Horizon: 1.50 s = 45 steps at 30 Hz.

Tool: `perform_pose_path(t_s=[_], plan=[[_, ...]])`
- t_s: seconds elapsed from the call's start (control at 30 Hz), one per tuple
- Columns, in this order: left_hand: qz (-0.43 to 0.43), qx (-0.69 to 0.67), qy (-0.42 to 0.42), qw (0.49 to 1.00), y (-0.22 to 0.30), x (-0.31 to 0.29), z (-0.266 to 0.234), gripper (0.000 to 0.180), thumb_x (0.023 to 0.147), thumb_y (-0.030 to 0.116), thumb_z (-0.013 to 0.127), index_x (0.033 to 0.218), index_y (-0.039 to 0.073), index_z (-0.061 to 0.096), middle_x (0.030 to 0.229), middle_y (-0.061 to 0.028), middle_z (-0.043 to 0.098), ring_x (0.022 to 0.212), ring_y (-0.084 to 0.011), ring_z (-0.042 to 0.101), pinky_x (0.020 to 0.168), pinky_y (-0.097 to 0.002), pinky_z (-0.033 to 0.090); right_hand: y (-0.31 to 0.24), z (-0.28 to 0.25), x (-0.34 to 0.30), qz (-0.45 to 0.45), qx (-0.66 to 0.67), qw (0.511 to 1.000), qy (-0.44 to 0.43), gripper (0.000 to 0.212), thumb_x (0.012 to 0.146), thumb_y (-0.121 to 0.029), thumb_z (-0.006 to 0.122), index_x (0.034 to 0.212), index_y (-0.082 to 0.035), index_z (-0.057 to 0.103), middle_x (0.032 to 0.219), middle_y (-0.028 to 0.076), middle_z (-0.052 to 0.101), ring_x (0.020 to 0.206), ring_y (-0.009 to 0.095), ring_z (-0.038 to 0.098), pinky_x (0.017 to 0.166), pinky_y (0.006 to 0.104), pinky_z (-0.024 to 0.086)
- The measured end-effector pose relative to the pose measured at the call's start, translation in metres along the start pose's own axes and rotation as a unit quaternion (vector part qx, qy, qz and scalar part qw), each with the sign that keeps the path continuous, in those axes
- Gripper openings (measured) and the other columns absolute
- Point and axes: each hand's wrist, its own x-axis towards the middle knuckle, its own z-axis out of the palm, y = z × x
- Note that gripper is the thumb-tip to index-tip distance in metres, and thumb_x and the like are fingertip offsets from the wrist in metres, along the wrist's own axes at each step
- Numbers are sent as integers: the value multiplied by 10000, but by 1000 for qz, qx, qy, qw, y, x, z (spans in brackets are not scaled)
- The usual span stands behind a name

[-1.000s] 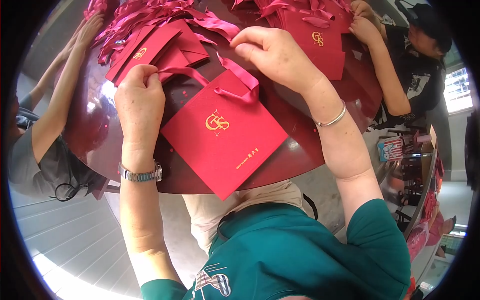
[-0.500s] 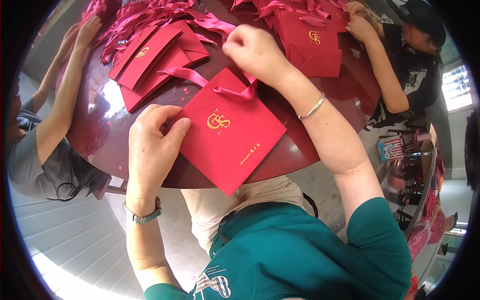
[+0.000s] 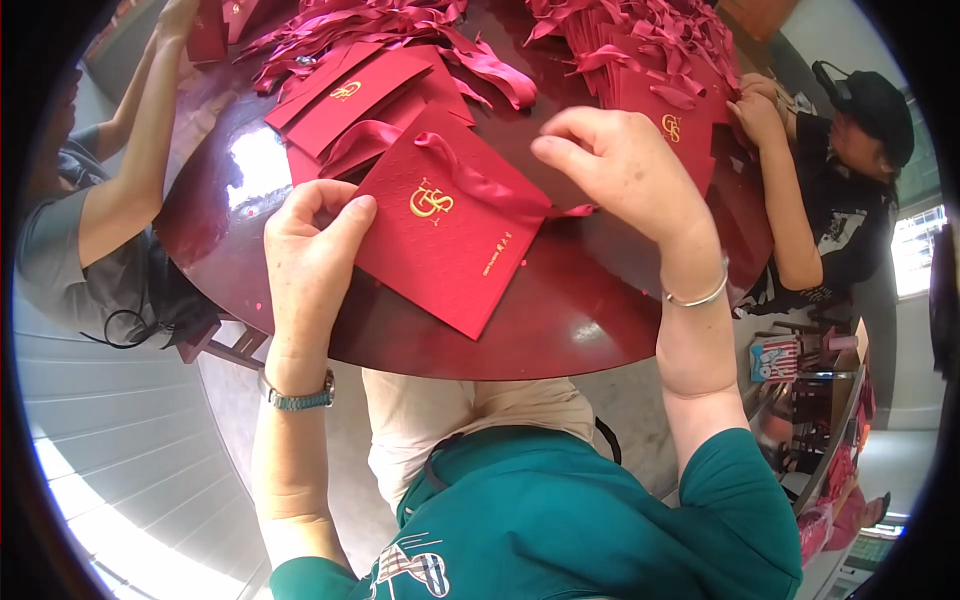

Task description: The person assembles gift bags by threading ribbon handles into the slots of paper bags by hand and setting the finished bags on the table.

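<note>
A red paper gift bag [image 3: 440,225] with gold print and a dark pink ribbon handle [image 3: 468,178] is tilted over the near side of the table. My left hand [image 3: 315,235] pinches its left edge between thumb and fingers. To the right of the bag, my right hand [image 3: 625,170] hovers with thumb and forefinger slightly apart, and nothing shows between them. One ribbon end pokes out beyond the bag, just below that hand. Other red gift bags [image 3: 375,90] lie overlapped behind the held one.
The round dark red table [image 3: 600,325] has a stack of bags [image 3: 640,90] with ribbons at the far right and a ribbon heap [image 3: 400,30] at the far left. One person's arm [image 3: 135,200] reaches in at the left. Another person [image 3: 840,190] in a black cap handles bags at the right.
My right hand has come away from the ribbon at the bag's top and moved right and down. My left hand keeps its hold while the bag shifts slightly and turns.
</note>
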Motion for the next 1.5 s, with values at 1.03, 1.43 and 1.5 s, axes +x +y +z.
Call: perform_pose_path(t_s=[1.03, 1.43, 1.5], plan=[[-35, -32, -26, 999, -2, 3, -11, 159, 823, 89, 680, 931, -28, 668, 860, -27, 658, 771, -76, 585, 723, -229, 476, -22, 7, -8, -150, 519, 827, -152, 348, 930, -21, 465, 1245, 104, 544, 1000, 185, 692, 644, 115, 600, 605, 209, 481], [-105, -196, -189, 957, 12, 7, -33, 213, 811, 22, 596, 1017, -23, 627, 920, -10, 622, 827, -65, 547, 754, -197, 434, -41, 67, -1, -81, 434, 893, -88, 195, 932, 31, 546, 1099, 28, 646, 979, 69, 672, 867, 128, 646, 788, 257, 536], [-112, -194, -249, 942, 22, 17, -29, 246, 780, 6, 584, 1020, -27, 624, 923, -17, 620, 826, -75, 550, 750, -202, 435, -41, 65, -1, -55, 464, 882, -60, 181, 927, 35, 553, 1072, 21, 661, 971, 62, 674, 852, 123, 646, 768, 252, 538]])
